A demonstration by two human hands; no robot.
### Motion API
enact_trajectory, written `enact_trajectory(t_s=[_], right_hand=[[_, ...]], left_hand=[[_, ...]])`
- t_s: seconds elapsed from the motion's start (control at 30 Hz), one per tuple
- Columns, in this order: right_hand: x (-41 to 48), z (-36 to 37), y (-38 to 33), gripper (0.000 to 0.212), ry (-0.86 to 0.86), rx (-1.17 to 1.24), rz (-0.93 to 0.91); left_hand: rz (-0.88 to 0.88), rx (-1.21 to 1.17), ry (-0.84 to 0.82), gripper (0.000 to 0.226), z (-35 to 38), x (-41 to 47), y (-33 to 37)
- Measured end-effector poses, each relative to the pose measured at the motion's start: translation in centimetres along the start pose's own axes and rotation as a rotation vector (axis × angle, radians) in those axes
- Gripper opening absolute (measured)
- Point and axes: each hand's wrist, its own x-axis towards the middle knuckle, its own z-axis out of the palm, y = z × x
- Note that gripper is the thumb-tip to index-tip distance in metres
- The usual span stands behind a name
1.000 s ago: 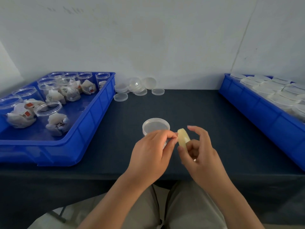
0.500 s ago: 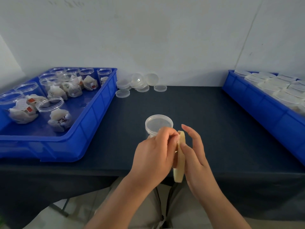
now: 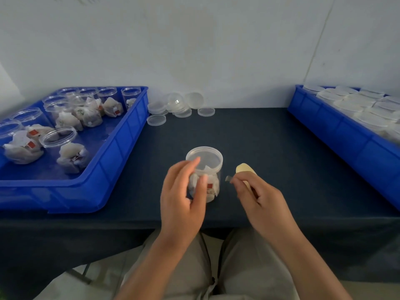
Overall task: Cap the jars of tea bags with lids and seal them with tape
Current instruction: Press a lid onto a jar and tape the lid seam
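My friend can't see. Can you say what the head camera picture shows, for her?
A person's left hand grips a capped jar of tea bags on a dark table, while the right hand holds a tape roll beside it. A blue bin of open jars stands at the left.

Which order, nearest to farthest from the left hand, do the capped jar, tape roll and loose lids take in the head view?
1. capped jar, at the left hand.
2. tape roll, in the right hand.
3. loose lids, far back, centre-left.
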Motion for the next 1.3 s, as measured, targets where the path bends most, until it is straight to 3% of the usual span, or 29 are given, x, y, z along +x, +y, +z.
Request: enact_trajectory(t_s=[0.07, 0.13, 0.17, 0.23, 0.4, 0.57, 0.67, 0.77, 0.93, 1.3], right_hand=[[0.1, -0.1, 0.0, 0.016, -0.019, 0.001, 0.033], [0.3, -0.1, -0.1, 0.017, -0.04, -0.007, 0.044], [0.3, 0.0, -0.1, 0.018, -0.049, -0.024, 0.044], [0.3, 0.1, -0.2, 0.019, -0.056, -0.064, 0.037], [0.2, -0.2, 0.1, 0.022, -0.051, -0.091, 0.039], [0.5, -0.6, -0.1, 0.022, -0.062, -0.041, 0.059], [0.5, -0.6, -0.2, 0.021, -0.054, -0.033, 0.071], [0.6, -0.6, 0.0, 0.019, -0.055, -0.045, 0.086], [0.5, -0.6, 0.1, 0.017, -0.054, -0.07, 0.086], [0.6, -0.2, 0.2, 0.02, -0.015, -0.168, 0.128]], left_hand=[[-0.186, -0.019, -0.015, 0.066, 0.2, 0.0, -1.0], [-0.397, -0.123, -0.143, 0.096, 0.8, 0.4, -1.3], [-0.475, -0.203, -0.197, 0.102, 1.2, 0.7, -1.5], [-0.526, -0.283, -0.229, 0.086, 1.9, 1.2, -2.3], [-0.447, -0.303, -0.274, 0.063, 1.3, 1.8, -2.3], [-0.348, -0.15, -0.44, 0.075, 0.9, 2.1, -1.4], [-0.318, -0.137, -0.477, 0.067, 0.7, 2.4, -0.8], [-0.293, -0.096, -0.451, 0.066, 1.0, 2.3, -0.6], [-0.224, 0.018, -0.385, 0.094, 1.6, 2.0, 0.1], [-0.184, 0.153, -0.311, 0.073, 2.4, 1.9, 0.0]])
